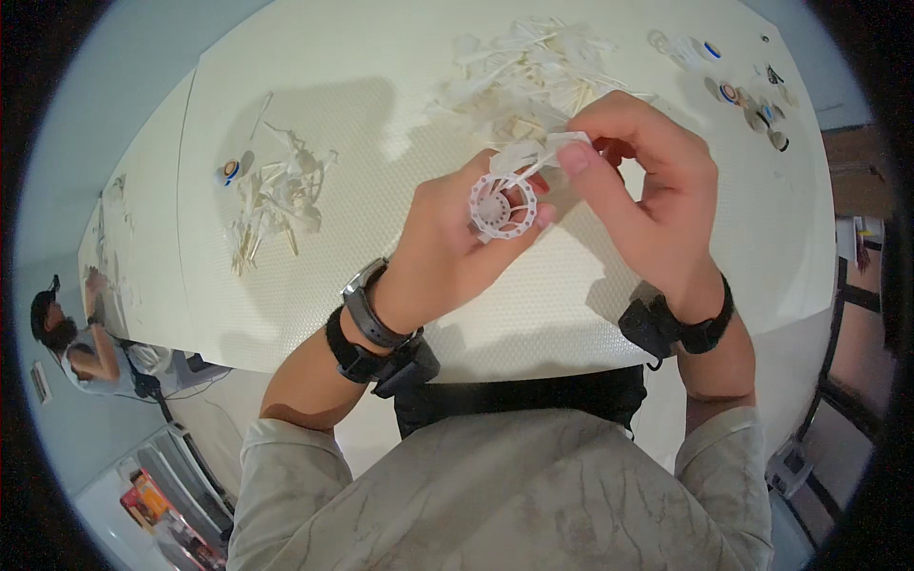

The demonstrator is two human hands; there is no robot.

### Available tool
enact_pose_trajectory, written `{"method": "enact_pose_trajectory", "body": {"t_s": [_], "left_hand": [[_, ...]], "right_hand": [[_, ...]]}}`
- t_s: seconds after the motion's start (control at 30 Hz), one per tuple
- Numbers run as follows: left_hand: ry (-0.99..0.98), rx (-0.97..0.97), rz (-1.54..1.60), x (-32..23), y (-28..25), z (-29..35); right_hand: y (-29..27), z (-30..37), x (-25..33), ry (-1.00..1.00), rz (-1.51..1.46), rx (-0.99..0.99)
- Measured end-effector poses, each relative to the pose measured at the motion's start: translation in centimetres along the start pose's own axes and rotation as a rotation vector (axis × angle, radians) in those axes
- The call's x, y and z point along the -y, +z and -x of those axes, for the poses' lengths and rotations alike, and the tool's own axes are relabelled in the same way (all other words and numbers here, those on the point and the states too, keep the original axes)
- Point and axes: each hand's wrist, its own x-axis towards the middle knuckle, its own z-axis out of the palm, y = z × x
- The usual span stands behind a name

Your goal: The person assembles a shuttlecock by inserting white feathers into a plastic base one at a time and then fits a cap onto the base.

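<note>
My left hand (446,228) is closed around a white, openwork round plastic holder (493,207). Small holes dot the holder's ring, and its open end faces up toward me. At its far edge, a thin white translucent piece with a pale stem (519,155) reaches from the holder to my right hand (657,186). Thumb and fingers of the right hand pinch that piece's end. Whether the stem sits in one of the ring's holes, I cannot tell. Just beyond both hands lies a large heap of similar white pieces on pale sticks (533,71).
A smaller pile of stick pieces (286,186) lies on the white textured table (381,314) at left, beside a small round part (230,171). Several small round parts (728,92) are scattered at far right. Another person (90,357) sits at the table's left.
</note>
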Motion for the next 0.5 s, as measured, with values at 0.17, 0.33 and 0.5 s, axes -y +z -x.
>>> {"method": "enact_pose_trajectory", "body": {"t_s": [0.17,0.33,0.5], "left_hand": [[0.014,0.009,-0.046,0.23,0.05,0.18],[-0.001,0.016,-0.021,0.35,-0.03,0.06],[0.032,0.008,-0.024,0.37,0.03,-0.10]], "right_hand": [[-0.40,-0.05,0.28,0.034,0.054,0.078],[-0.14,-0.11,0.08,-0.042,0.082,0.115],[-0.23,-0.05,0.42,-0.113,0.123,0.075]]}}
